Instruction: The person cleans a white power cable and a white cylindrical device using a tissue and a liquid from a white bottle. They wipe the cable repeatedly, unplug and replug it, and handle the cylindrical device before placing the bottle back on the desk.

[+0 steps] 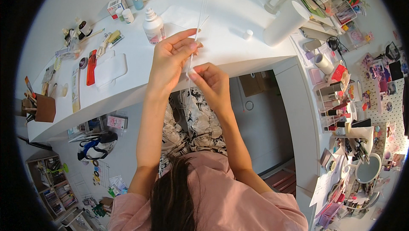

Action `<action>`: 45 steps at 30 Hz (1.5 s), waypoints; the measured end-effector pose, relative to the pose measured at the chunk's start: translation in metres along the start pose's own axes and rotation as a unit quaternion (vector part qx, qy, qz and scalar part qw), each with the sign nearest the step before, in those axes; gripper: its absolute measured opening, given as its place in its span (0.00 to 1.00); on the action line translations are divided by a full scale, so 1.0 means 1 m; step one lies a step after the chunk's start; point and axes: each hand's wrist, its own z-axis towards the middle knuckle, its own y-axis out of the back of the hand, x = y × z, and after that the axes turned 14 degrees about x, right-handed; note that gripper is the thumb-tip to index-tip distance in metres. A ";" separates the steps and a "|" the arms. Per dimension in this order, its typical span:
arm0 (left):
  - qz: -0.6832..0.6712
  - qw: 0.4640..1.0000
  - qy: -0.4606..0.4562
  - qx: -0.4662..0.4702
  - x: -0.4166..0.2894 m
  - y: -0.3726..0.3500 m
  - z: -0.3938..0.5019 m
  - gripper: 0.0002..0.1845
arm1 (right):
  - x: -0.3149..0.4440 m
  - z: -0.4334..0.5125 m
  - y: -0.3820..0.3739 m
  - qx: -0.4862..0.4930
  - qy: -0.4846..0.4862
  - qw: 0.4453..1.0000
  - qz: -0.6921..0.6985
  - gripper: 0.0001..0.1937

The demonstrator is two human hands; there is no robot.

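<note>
A thin white cord (202,10) runs from the top of the view down between my hands, above the front edge of the white desk (220,39). It looks doubled and blurred in its upper part. My left hand (175,50) pinches the cord between thumb and fingers. Just below and to the right, my right hand (211,81) grips it lower down, thumb against forefinger. A small white bit shows at the right fingertips, too small to make out. Beyond my left hand a white nozzle bottle (154,26) stands uncapped, beside a flat white tissue (182,16).
A small white cap (248,34) and a white cylinder (282,25) are on the desk to the right. On the left are an orange-handled tool (91,68), a clear plastic case (111,66) and a brush holder (44,108). Cosmetics (332,112) crowd the right-hand side surface.
</note>
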 end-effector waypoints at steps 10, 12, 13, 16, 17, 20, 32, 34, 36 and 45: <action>-0.017 1.000 -0.017 0.003 -0.004 0.003 0.002 0.20 | -0.024 -0.059 0.018 0.035 -0.071 0.970 -0.230 0.07; 0.008 1.000 -0.019 0.004 -0.001 0.002 0.001 0.20 | -0.032 -0.071 0.029 -0.009 -0.104 0.980 -0.169 0.06; 0.033 0.999 -0.023 0.003 0.001 0.003 0.001 0.20 | -0.034 -0.077 0.034 -0.052 -0.128 0.989 -0.048 0.05; 0.112 0.993 -0.017 -0.013 0.004 0.000 -0.002 0.20 | -0.038 -0.088 0.045 -0.099 -0.062 0.953 0.279 0.08; 0.138 0.990 -0.012 -0.021 0.005 -0.003 -0.004 0.20 | -0.042 -0.091 0.049 -0.075 -0.057 0.936 0.339 0.08; 0.269 0.960 -0.020 -0.073 0.014 -0.023 -0.015 0.19 | -0.053 -0.106 0.061 -0.031 -0.039 0.886 0.462 0.08; 0.009 0.957 0.279 -0.075 0.275 -0.008 -0.091 0.17 | -0.173 -0.232 0.143 -0.456 -0.202 0.826 0.265 0.08; -0.039 0.927 0.350 -0.131 0.317 -0.003 -0.091 0.21 | -0.207 -0.232 0.145 -0.459 -0.270 0.805 0.260 0.09; -0.038 0.913 0.379 -0.149 0.332 -0.012 -0.084 0.25 | -0.250 -0.222 0.148 -0.443 -0.315 0.786 0.296 0.10; -0.100 0.900 0.406 -0.122 0.304 -0.021 -0.082 0.20 | -0.334 -0.184 0.162 -0.463 -0.299 0.720 0.422 0.14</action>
